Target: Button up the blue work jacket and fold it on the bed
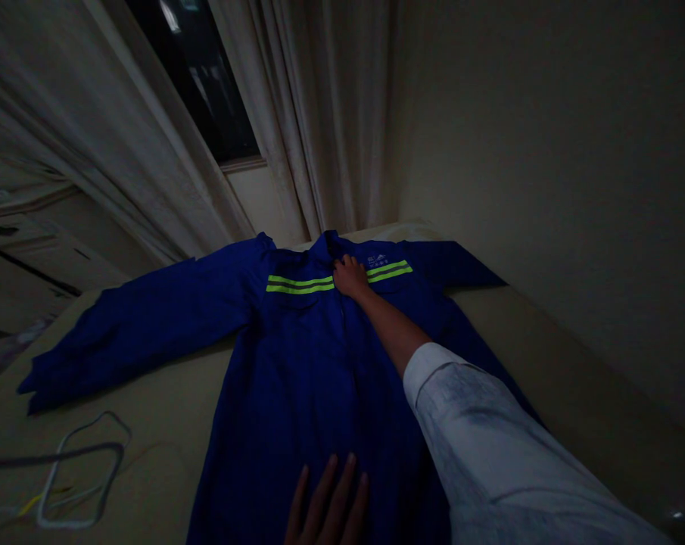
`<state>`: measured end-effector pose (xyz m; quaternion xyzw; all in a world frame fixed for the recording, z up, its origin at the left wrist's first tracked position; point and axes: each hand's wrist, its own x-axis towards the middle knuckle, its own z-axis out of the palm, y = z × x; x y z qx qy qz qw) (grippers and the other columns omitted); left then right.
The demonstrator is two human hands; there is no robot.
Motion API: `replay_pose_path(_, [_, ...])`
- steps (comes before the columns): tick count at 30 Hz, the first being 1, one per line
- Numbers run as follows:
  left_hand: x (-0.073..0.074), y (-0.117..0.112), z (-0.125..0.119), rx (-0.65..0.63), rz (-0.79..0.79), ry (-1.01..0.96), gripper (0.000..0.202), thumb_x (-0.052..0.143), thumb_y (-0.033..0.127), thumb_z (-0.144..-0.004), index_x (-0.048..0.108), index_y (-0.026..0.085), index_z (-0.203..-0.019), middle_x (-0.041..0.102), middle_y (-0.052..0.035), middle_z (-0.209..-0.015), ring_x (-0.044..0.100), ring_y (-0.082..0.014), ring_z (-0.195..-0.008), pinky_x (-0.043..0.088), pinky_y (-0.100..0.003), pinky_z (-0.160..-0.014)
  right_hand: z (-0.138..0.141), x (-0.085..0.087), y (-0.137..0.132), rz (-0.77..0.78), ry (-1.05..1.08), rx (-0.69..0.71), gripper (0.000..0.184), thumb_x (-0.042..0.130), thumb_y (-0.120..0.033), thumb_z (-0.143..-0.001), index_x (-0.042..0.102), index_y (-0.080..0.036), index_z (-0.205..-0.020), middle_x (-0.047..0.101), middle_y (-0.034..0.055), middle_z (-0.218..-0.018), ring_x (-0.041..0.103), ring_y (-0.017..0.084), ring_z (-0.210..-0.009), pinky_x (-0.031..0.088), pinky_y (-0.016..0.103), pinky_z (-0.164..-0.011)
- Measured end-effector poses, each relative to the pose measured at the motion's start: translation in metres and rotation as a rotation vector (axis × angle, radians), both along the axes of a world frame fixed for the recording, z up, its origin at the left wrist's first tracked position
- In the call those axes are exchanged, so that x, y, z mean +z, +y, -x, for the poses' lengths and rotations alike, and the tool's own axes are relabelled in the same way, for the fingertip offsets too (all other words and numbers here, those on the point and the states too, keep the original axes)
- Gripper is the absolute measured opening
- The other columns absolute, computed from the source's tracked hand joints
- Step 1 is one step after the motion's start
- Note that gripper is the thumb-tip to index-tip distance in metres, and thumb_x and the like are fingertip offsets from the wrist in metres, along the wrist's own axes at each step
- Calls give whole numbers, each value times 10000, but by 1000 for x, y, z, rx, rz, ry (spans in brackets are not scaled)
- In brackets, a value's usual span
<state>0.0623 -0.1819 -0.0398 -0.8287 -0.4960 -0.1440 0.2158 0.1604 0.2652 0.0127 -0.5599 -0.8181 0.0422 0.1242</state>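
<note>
A dark blue work jacket (297, 363) with yellow-green reflective bands across the chest lies spread face up, its sleeves out to both sides. My right hand (350, 276) is closed at the front opening just below the collar, its curled fingers gripping the cloth between the two bands. Lower down, my left hand (328, 507) rests on the jacket's front with its fingers stretched out and apart. The picture's lower edge cuts off my left palm and the bottom of the garment.
Under the jacket is a pale bed-like surface (166, 386). Bent wire-like loops, apparently hangers (73, 524), lie at the lower left. Curtains (342, 113) and a dark window (206, 83) are behind, a wall (546, 166) on the right, and a cabinet (41, 250) at the left.
</note>
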Motion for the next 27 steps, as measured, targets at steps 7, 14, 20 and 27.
replay_pose_path(7, [0,-1,1,-8,18,-4,449,601,325,-1006,634,358,-1453,579,30,-1549,267,-254,-1607,97,-567,-1364,1,-4,3,-20,61,-52,388,409,-339,-1052,593,-129,-1321,546,220,-1424,464,337,-1307,432,486,-1076])
replay_pose_path(14, [0,0,1,-17,13,-8,430,591,344,-1013,648,350,-1439,578,23,-1551,267,-259,-1608,98,-575,-1361,0,-7,7,-19,80,-51,364,438,-338,-1060,589,-111,-1300,543,224,-1416,469,330,-1299,425,465,-1076])
replay_pose_path(20, [-4,1,-3,-5,-23,-124,385,565,386,-1025,684,355,-1390,634,27,-1495,325,-222,-1585,135,-529,-1364,-4,-7,6,-78,105,31,260,509,-278,-1074,588,-150,-1286,594,176,-1348,495,296,-1242,430,418,-1011])
replay_pose_path(27, [-9,2,-4,9,-49,-116,373,567,407,-1021,697,377,-1369,617,37,-1511,343,-218,-1577,176,-516,-1356,-3,-6,5,-138,94,108,235,461,-234,-1087,649,-192,-1220,675,133,-1231,513,283,-1194,405,386,-984])
